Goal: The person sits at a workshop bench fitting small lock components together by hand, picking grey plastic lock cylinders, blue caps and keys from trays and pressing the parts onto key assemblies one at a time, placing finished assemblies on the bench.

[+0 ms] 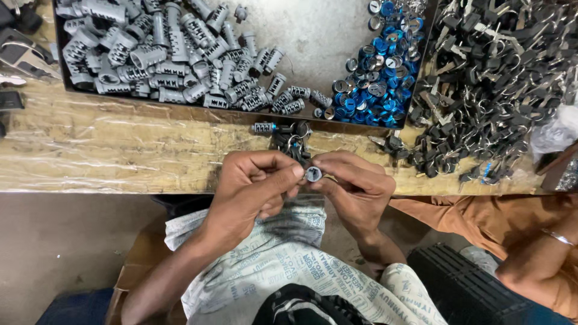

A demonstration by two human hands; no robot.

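My left hand (256, 183) and my right hand (355, 183) meet at the table's front edge, both pinching a small round metal lock cylinder (313, 174) between their fingertips. Its round silver face points up at the camera. Just beyond my fingers lies a bunch of black-headed keys on rings (292, 141), with one grey ribbed lock barrel (263, 127) beside it on the table.
A dark tray (319, 36) holds a heap of grey ribbed barrels (168, 54) and a pile of blue and silver caps (379, 72). A large heap of black keys (494, 78) lies at right. Another person's arm (542, 259) with a bracelet is at lower right.
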